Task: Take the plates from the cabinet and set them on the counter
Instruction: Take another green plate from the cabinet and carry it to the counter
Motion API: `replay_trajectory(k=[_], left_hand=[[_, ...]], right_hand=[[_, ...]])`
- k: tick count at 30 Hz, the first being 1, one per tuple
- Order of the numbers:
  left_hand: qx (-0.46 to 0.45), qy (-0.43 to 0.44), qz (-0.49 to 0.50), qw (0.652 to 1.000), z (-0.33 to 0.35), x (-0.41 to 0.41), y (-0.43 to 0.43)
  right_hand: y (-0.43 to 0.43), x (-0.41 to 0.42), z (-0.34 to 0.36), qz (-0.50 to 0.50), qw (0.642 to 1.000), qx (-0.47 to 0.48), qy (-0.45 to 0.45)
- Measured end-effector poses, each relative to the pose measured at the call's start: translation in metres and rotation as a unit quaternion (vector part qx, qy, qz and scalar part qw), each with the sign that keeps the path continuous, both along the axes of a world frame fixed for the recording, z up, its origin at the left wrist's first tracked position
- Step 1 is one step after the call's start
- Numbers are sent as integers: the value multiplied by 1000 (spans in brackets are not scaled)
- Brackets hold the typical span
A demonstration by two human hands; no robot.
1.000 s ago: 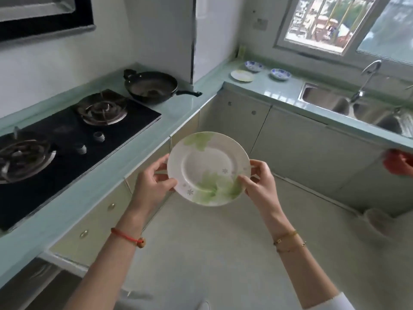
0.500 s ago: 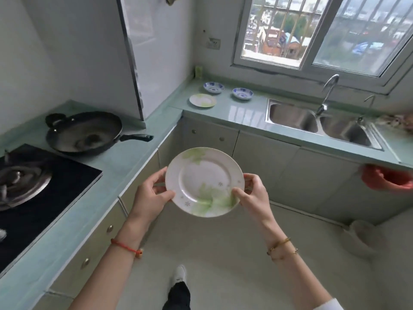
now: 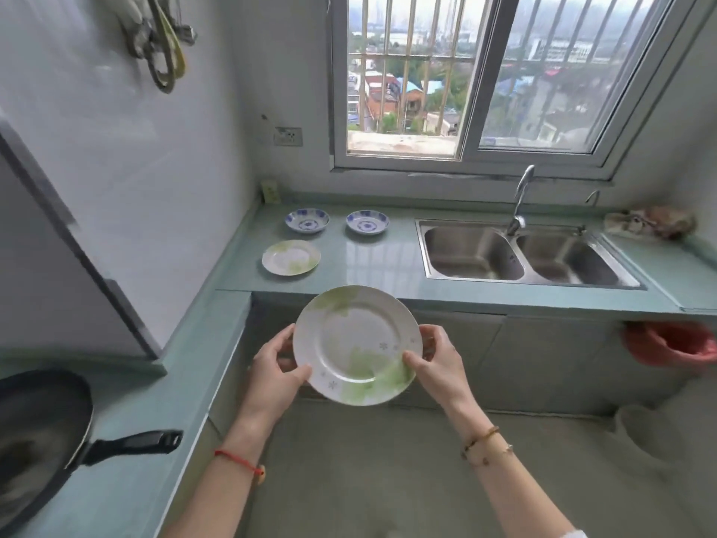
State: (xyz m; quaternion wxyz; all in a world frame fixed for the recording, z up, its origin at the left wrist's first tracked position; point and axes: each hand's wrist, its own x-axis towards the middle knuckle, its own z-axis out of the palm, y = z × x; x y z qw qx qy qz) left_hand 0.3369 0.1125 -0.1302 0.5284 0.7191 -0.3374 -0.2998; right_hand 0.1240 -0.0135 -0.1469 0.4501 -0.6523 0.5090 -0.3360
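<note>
Pale green countertop (image 3: 380, 262) wraps this narrow kitchen in an L, from the near left to the far wall under the barred window (image 3: 465, 71). At the near left sits a black frying pan (image 3: 38, 432), its handle pointing right. On the far stretch a white round plate with green leaf print (image 3: 291, 257) lies flat, with two small blue-patterned bowls (image 3: 307, 220) (image 3: 367, 222) just behind it and a stainless steel double sink (image 3: 520, 254) to the right.

The step in hand looks to be carrying a matching white-and-green ceramic plate (image 3: 357, 343) to that far counter. To do it well, I judge it should be levelled, brought over the bare patch right of the resting plate, lowered until its base meets the surface and only then let go, clear of the bowls and the sink edge.

The left hand (image 3: 271, 376) pinches the carried plate's left rim, thumb on top, fingers curled beneath. The plate hangs between both hands, in the air before the grey cabinet doors (image 3: 543, 343), nearer than the counter edge and tilted slightly toward the viewer. The right hand (image 3: 440, 366) grips the right rim the same way.
</note>
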Motion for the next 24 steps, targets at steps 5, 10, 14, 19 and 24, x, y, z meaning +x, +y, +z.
replay_trajectory(k=[5, 10, 14, 19, 24], left_hand=[[17, 2, -7, 1000, -23, 35, -102], [44, -8, 3, 999, -48, 65, -206], [78, -55, 12, 995, -69, 84, -283], [127, -85, 8, 988, -97, 115, -371], [163, -90, -20, 982, -127, 146, -437]], right_hand=[[-96, 30, -20, -8, 1000, 10, 13], [-205, 63, -40, 16, 999, 29, 36], [-289, 93, -61, 31, 996, 32, 81], [-379, 133, -89, 46, 988, 38, 144], [-443, 166, -119, 39, 979, 71, 185]])
